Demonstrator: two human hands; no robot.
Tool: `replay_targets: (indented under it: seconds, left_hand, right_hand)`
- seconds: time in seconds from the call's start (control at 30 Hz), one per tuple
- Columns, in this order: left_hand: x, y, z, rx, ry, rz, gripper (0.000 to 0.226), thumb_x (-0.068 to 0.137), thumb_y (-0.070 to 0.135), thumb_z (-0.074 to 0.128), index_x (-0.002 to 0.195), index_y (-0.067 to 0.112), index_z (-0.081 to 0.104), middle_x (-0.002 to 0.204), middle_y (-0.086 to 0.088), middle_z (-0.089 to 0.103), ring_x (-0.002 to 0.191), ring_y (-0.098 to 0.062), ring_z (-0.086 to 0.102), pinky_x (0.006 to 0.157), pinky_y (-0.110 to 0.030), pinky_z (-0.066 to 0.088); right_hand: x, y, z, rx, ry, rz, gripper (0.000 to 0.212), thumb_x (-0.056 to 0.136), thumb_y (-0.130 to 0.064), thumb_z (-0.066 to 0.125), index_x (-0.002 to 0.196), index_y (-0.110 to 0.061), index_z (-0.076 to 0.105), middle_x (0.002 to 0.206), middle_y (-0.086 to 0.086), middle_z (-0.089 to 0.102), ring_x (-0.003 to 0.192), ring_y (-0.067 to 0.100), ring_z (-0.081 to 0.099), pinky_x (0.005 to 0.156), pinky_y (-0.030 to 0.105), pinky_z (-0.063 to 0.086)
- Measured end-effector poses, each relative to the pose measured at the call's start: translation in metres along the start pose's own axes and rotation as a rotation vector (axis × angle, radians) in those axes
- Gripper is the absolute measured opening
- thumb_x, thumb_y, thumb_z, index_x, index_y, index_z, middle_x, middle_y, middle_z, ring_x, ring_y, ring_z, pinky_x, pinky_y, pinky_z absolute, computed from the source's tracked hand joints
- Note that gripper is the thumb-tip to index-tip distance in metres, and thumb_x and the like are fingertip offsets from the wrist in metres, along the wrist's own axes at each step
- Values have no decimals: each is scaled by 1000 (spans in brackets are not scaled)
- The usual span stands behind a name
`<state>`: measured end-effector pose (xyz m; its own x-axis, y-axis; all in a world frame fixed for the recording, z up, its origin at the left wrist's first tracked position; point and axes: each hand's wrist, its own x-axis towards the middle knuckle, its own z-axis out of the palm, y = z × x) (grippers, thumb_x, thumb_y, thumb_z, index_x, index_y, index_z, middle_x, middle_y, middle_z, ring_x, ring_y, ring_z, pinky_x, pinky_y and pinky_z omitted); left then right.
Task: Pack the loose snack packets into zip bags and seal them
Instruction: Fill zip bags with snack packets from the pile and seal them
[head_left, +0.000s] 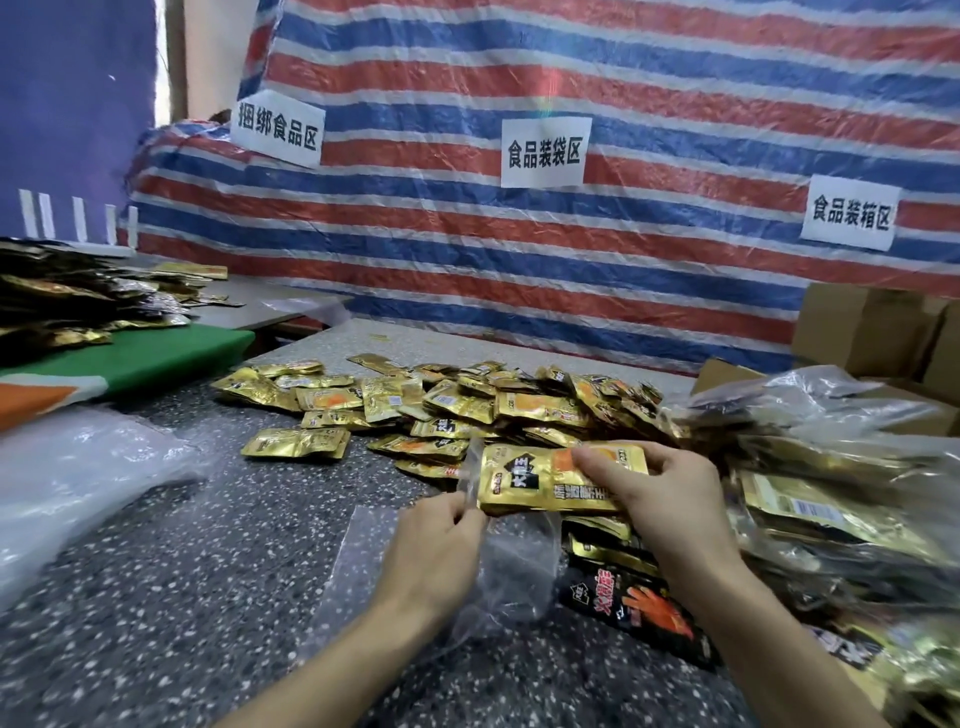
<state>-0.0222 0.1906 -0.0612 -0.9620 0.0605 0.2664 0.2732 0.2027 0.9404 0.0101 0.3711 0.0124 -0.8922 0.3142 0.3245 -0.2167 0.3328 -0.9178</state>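
Observation:
A small stack of gold snack packets (530, 480) is held just above the speckled table. My right hand (660, 493) grips the stack from its right end. My left hand (441, 540) pinches the open mouth of a clear zip bag (498, 566), whose lip stands against the stack's left end. The rest of the bag lies limp under my left hand. A heap of loose gold packets (457, 405) spreads across the table behind. A black packet with an orange print (639, 608) lies beside my right forearm.
Filled clear bags of packets (831, 499) pile up at the right, with cardboard boxes (878, 332) behind. Clear plastic sheeting (78, 467) lies at the left beside a green board (140, 358) and more packets. A striped tarp with paper signs (543, 150) backs the table.

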Motion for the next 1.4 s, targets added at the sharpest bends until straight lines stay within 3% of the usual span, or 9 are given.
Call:
replay_targets:
  seconds: [0.13,0.33,0.47,0.57,0.77,0.93,1.1,1.27,1.4]
  left_hand:
    - [-3,4,-1,-44,-12,13,40,104,30,44,69,13,51,59,1,45,57,-17,39,59,-36,34]
    - [-16,24,4,-231,-127,97,48,97,39,47,67,5,61,58,-3,64,50,-15,58,54,-23,49]
    - [-17,31,3,-398,-173,98,48,105,31,42,97,-13,62,89,-38,63,81,-51,64,76,-58,57]
    - [-15,35,-1,-398,-125,153,47,103,29,41,88,-7,66,79,-19,72,72,-25,71,62,-27,58]
    - [-17,39,-1,-280,-83,273,38,97,41,44,73,26,71,62,11,62,58,-7,56,58,-18,45]
    - [-21,51,-5,-488,-58,346,38,100,27,44,77,27,74,50,18,54,44,4,48,44,-5,36]
    - [-23,56,-9,-587,-44,367,36,94,28,47,66,22,69,49,12,53,42,2,47,42,-8,37]
    - [-23,57,-14,-573,11,350,35,91,36,51,63,23,66,49,6,48,42,-5,42,39,-14,34]
    - [-21,55,-18,-531,53,328,37,89,42,51,65,18,64,51,3,45,44,-10,39,39,-17,30]
  right_hand:
    - [3,2,0,-73,13,11,5,86,-26,78,88,-24,74,76,-4,76,73,17,74,66,40,60]
    - [-6,4,18,246,-194,263,13,89,-12,75,99,-19,73,104,16,70,84,34,73,53,37,57]
    - [-9,-3,20,300,-308,303,29,80,6,71,106,-5,67,99,19,72,82,31,70,58,39,58]
    - [-10,-13,11,292,-262,207,60,55,8,84,111,-10,69,100,17,75,86,31,76,74,46,62]
    - [-13,-27,-11,-302,-483,177,55,43,-38,98,75,0,75,67,5,73,56,17,65,61,32,52]
    - [4,-30,-19,423,-486,252,31,64,-3,80,93,4,76,91,17,74,71,24,72,61,31,58]
    - [16,-16,-5,752,-506,256,62,56,-41,94,104,-5,79,109,15,74,89,27,72,74,36,60]
    - [47,6,16,-111,-171,-18,7,85,-26,77,81,-21,75,85,-1,76,94,28,70,76,31,57]
    - [63,38,25,-967,-401,-26,28,90,-25,66,116,-17,65,118,8,66,113,26,61,98,39,50]
